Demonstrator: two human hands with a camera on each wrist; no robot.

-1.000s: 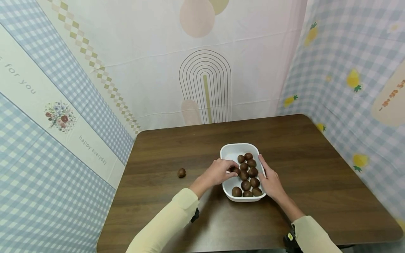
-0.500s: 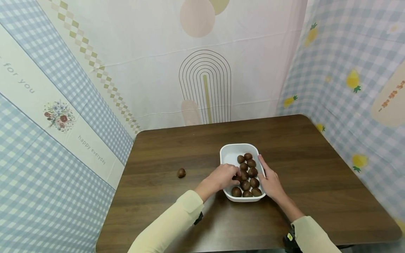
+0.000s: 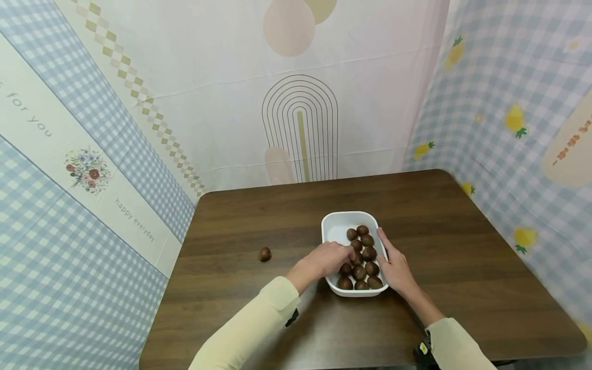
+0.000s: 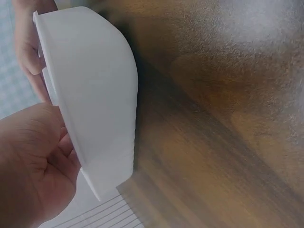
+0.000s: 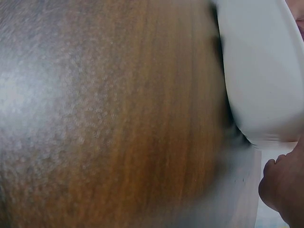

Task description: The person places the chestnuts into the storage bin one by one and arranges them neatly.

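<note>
A white plastic tub (image 3: 329, 226) stands on the table with several dark brown, chestnut-like balls (image 3: 358, 272) inside. My left hand (image 3: 327, 258) reaches over its left wall, fingers bent down among the balls. The fingertips are close to a ball (image 3: 356, 258) in the middle; whether they pinch it is hidden. In the left wrist view the tub wall (image 4: 95, 95) covers the fingertips of the left hand (image 4: 35, 161). My right hand (image 3: 398, 270) holds the tub's right wall, thumb at the rim and fingers along the outside. One loose ball (image 3: 264, 254) lies to the left.
The dark wood table (image 3: 250, 318) stretches around the tub on every side. Patterned cloth hangs behind it (image 3: 222, 113), with checked cloth on the left and right.
My left hand has gone from holding a ball near the tub's left wall to the middle balls; that ball now lies lower left in the tub. The right hand stays put.
</note>
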